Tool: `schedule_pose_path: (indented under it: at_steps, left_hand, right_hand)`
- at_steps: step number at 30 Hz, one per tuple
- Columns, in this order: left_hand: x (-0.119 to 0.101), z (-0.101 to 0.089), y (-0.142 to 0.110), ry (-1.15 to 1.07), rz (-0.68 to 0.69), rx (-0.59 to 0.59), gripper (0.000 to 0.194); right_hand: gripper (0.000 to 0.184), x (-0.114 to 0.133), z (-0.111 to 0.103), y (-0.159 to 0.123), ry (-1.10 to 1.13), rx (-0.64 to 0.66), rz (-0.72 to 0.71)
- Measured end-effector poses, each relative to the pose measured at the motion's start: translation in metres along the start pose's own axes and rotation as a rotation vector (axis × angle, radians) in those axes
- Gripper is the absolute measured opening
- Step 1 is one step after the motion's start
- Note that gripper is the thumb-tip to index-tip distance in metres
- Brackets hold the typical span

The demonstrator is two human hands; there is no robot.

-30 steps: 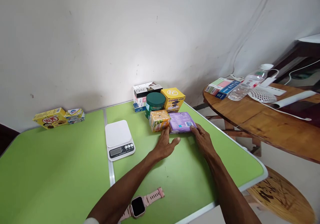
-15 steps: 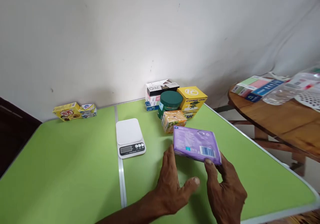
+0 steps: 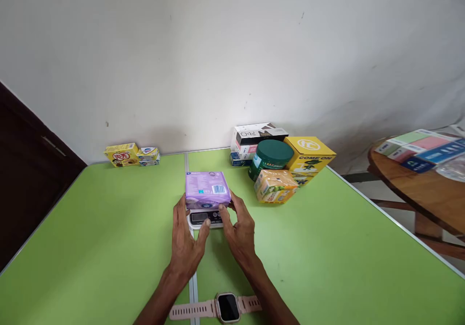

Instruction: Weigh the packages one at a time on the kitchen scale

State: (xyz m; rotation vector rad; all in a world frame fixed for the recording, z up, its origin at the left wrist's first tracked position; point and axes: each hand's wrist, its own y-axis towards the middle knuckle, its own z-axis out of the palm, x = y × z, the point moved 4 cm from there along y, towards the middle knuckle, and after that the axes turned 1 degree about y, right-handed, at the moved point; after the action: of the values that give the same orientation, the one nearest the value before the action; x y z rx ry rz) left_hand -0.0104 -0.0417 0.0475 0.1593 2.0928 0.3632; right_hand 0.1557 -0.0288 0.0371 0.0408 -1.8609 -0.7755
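Gripping: purple wrapped pack [image 3: 207,189] at 4 o'clock, right hand [image 3: 240,228] nearly closed
Flanking: at 8 o'clock, left hand [image 3: 186,250] open, thumb free
Covering: digital kitchen scale's [image 3: 199,217] platform
Risking: tipping, from off-centre release

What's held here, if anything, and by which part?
The purple pack: the right hand grips its near right corner; the left hand is at its left side, contact unclear.

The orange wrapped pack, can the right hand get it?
Probably yes. The orange wrapped pack looks near the right hand, with just green tabletop between them. But that hand grips the purple pack, so it should let go first.
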Motion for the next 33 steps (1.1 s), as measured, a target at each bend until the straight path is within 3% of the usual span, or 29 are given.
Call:
schedule_pose_path:
  at_steps: [3,7,11,13,16,28,33]
  left_hand:
    - [0.019,-0.001,0.011,0.0,0.003,0.027,0.073]
    - [0.037,-0.007,0.016,-0.057,-0.038,0.049,0.071]
    - [0.066,-0.022,0.027,-0.226,-0.236,-0.042,0.072]
    - [0.082,-0.024,0.034,-0.306,-0.319,-0.073,0.077]
    - [0.097,-0.02,0.04,-0.377,-0.35,-0.101,0.078]
    - [0.097,-0.016,0.035,-0.274,-0.282,-0.065,0.069]
    - [0.064,-0.015,0.024,-0.03,-0.052,-0.209,0.095]
  right_hand:
    - [0.039,-0.014,0.013,0.001,-0.009,0.031,-0.025]
    - [0.04,-0.042,-0.008,0.006,-0.057,0.03,-0.01]
    - [0.039,-0.077,-0.035,0.017,-0.051,0.066,0.152]
    - [0.038,-0.09,-0.039,0.02,-0.023,0.125,0.232]
    - [0.041,-0.099,-0.038,0.021,0.009,0.097,0.304]
    - [0.036,-0.096,-0.036,0.022,-0.045,0.072,0.249]
    - [0.032,-0.065,-0.035,0.021,-0.011,-0.01,0.133]
